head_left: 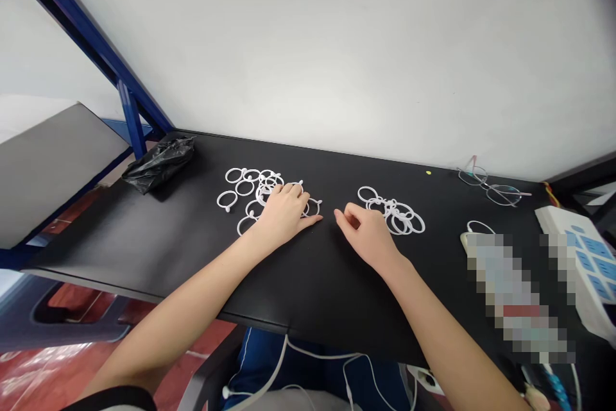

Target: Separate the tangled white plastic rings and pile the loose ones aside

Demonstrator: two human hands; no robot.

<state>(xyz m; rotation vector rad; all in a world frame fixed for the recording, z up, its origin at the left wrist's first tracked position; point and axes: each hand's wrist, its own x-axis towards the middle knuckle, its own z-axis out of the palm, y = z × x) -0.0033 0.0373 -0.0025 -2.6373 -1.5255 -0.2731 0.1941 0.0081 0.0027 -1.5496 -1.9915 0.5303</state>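
Two heaps of white plastic rings lie on a black table [308,283]. My left hand [285,213] rests palm down on the edge of the left heap [250,190], fingers stretched out and touching a ring there. My right hand [364,231] sits on the table just left of the right heap [397,213], fingers curled loosely with thumb and forefinger close together. Nothing shows between them. A small gap of bare table separates the two hands.
A crumpled black plastic bag [161,164] lies at the table's back left. Spectacles [491,186] rest at the back right, near a white power strip [584,263] and a blurred object. White cables hang below the front edge. A blue metal frame [128,109] stands at the left.
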